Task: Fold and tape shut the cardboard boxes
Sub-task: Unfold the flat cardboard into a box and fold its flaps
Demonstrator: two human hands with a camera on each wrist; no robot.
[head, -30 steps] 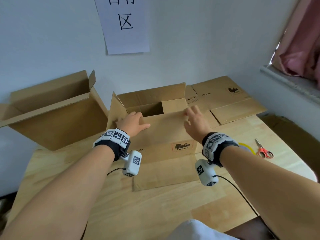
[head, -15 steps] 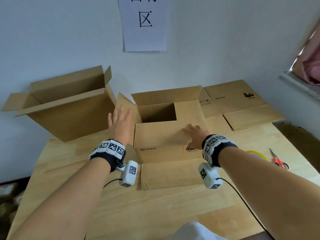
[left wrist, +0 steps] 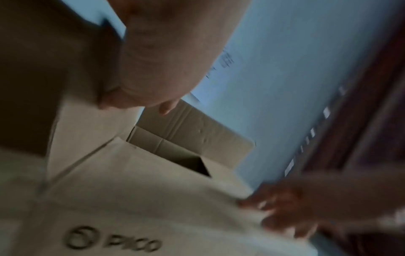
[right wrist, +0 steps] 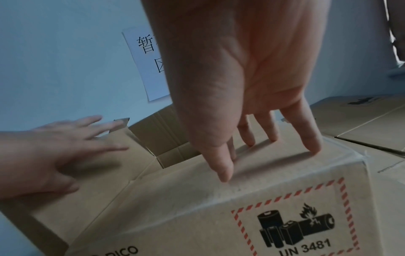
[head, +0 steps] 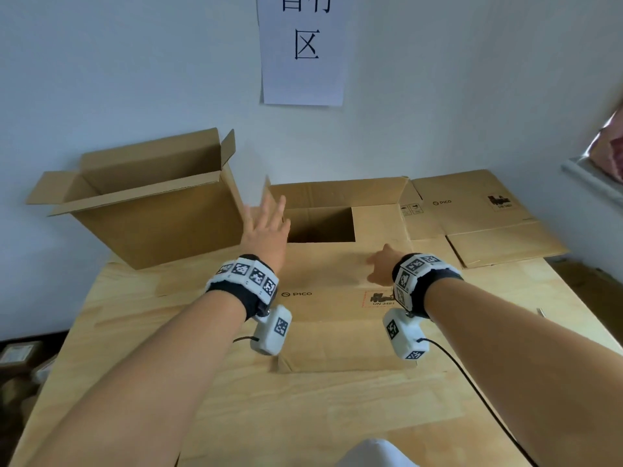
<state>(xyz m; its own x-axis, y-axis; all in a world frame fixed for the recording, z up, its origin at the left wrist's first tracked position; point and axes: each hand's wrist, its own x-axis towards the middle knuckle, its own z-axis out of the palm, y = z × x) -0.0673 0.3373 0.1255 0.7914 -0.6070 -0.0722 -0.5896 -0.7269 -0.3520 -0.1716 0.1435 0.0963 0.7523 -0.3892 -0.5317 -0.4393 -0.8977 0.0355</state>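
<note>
A brown cardboard box [head: 337,281] marked PICO sits at the middle of the table [head: 135,332], directly at your 12 o'clock. Its near flap is folded flat over the top, and so is its right flap; the dark square opening that remains shows no contents. The left flap [head: 268,197] and the far flap stand up.

Your right hand [head: 382,267] has its fingers [right wrist: 311,138] spread and straight, their tips pressing on the folded near flap above the red-bordered UN 3481 battery label [right wrist: 306,225]. Your left hand [head: 266,230] is wide, fingers straight, reaching at the upright left flap; whether it touches is blurred.

At 10 o'clock, just beside this box, a second cardboard box [head: 151,224] stands with all flaps up; its inside is not visible. At 2 o'clock, flattened cardboard [head: 472,210] lies against the wall. A paper sign [head: 303,48] hangs on the wall at 12 o'clock.
</note>
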